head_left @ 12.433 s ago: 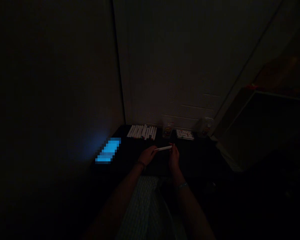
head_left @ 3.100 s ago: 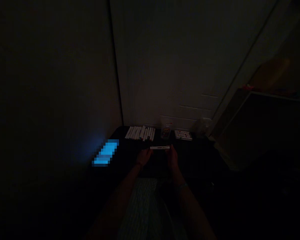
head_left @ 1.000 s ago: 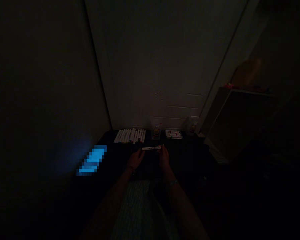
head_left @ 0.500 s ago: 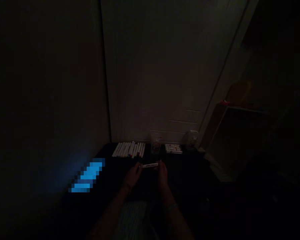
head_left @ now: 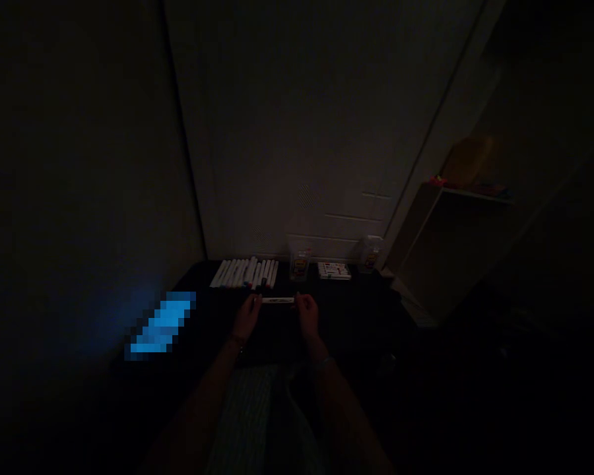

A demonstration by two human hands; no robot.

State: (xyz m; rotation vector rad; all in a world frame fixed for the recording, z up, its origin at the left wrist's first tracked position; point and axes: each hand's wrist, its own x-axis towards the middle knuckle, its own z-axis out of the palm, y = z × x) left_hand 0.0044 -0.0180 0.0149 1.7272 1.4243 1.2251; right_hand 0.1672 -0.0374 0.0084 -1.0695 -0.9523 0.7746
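A white marker (head_left: 278, 300) lies level between my two hands above the dark table. The fingers of my left hand (head_left: 248, 316) are closed on its left end. At its right end my right hand (head_left: 307, 313) pinches it with thumb and fingers. Just beyond my left hand, a row of several white markers (head_left: 237, 272) rests side by side, some with coloured ends. A clear plastic case (head_left: 299, 265) stands upright past the held marker. To its right is a flat stack of white markers (head_left: 334, 271). Fine detail is lost in the dim light.
A second clear case (head_left: 371, 254) stands at the table's back right corner. On the left, a glowing blue pixelated screen (head_left: 162, 324) lies on the black table (head_left: 356, 323). A pale wall rises behind, and a shelf unit (head_left: 420, 218) stands at right with things on top.
The head view has tilted, so the scene sits higher and slightly left. The marker between my hands is now more level. Both hands keep hold of it.
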